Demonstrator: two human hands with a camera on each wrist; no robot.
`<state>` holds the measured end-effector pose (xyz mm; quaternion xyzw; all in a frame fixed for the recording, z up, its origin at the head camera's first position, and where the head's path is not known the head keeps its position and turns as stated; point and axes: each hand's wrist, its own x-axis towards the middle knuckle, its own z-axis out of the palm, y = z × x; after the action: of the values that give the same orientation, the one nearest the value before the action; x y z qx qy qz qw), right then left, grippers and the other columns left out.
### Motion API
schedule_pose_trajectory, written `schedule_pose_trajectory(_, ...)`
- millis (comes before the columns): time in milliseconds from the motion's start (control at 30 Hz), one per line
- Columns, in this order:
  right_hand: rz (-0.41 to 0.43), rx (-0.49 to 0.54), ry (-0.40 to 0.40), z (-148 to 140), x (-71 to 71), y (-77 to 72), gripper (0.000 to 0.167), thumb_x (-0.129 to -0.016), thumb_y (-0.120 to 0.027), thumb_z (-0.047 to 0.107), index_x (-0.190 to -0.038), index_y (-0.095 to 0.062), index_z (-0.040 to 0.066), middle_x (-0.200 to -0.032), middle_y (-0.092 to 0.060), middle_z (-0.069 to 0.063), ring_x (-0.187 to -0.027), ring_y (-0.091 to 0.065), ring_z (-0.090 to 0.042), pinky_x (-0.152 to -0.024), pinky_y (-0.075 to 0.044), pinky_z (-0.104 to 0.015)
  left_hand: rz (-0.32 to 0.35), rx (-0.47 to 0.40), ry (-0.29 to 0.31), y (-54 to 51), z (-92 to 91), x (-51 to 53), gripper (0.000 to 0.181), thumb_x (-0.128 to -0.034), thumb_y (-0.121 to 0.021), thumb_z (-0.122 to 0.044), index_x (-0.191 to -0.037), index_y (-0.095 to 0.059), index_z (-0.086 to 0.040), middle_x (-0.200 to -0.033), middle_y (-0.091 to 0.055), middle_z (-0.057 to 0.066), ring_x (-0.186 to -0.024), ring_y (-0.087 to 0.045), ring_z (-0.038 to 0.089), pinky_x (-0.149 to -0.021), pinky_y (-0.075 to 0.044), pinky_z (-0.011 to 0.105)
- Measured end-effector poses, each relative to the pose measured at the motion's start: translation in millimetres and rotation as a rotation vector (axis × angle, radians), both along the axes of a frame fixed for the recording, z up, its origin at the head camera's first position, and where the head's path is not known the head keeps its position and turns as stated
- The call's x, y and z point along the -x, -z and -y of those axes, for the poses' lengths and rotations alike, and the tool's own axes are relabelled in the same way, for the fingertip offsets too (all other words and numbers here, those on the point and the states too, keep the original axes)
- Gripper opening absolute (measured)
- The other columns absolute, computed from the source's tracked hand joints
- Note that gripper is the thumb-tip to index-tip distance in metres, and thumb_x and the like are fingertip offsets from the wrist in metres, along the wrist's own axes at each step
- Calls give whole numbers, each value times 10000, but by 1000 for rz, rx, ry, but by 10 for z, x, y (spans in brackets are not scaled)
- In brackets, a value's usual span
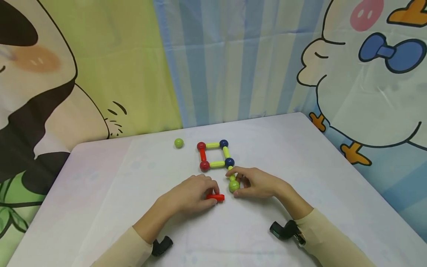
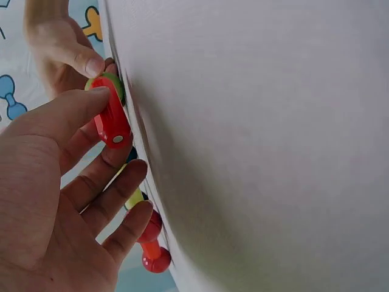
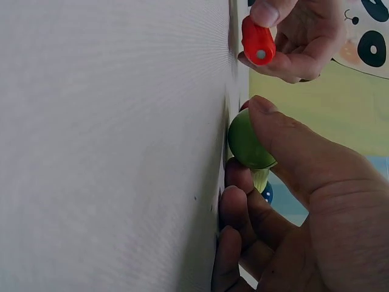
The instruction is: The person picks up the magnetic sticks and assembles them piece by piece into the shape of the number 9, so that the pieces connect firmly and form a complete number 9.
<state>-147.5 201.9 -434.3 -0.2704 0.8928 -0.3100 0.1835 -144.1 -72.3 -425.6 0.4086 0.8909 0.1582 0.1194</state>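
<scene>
My left hand (image 1: 195, 194) pinches a red magnetic rod (image 1: 216, 197) between thumb and fingers; a pale round magnet shows on the rod's end in the left wrist view. To its right, my right hand (image 1: 255, 182) holds a green ball (image 1: 234, 186) with the thumb against it in the right wrist view. From that ball a yellow-green rod (image 1: 231, 177) runs up to a dark blue ball (image 1: 229, 162). This blue ball is a corner of a square of rods and balls, with one red rod (image 1: 202, 155) on its left side. Rod and green ball are apart.
A loose green ball (image 1: 178, 143) lies left of the square on the white table (image 1: 150, 159). Two red balls, one of them the near red ball (image 1: 204, 165), form the square's left corners. A cartoon-printed curtain (image 1: 233, 59) hangs behind the table.
</scene>
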Motion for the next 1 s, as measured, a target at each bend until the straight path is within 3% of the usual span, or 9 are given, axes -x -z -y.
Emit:
schedule_pose_trajectory(200,7,13,14,-8,7,1,527,-907,-799,349,-1370,-557,283,-1016,-609,41,-841,-563,-156,-728,-490,-290,43,4,-60,4,31,57,189,-955,-716,-369,-1122,-689,-285,-905,-600,-134,-865,-540,97,-807,-489,302)
schedule_pose_trajectory(533,19,24,22,-19,2,18,538,-903,-799,370,-1376,-557,289,-1041,-624,36,-857,-572,-158,-744,-493,-299,73,-20,-87,12,-4,93,200,-955,-717,-370,-1132,-692,-278,-925,-608,-124,-880,-554,100,-824,-500,305)
schedule_pose_trajectory(733,19,27,24,-22,1,31,535,-899,-803,371,-1368,-561,282,-1035,-624,36,-846,-566,-154,-734,-488,-293,76,-57,-78,25,-58,158,185,-949,-729,-338,-1114,-692,-264,-896,-599,-139,-852,-568,86,-794,-504,287)
schedule_pose_trajectory(1000,11,33,12,-8,27,18,536,-894,-810,369,-1360,-562,278,-1020,-634,34,-827,-569,-155,-723,-487,-290,59,-40,-70,20,-97,219,183,-948,-730,-335,-1112,-686,-268,-937,-615,-132,-871,-573,89,-827,-511,299)
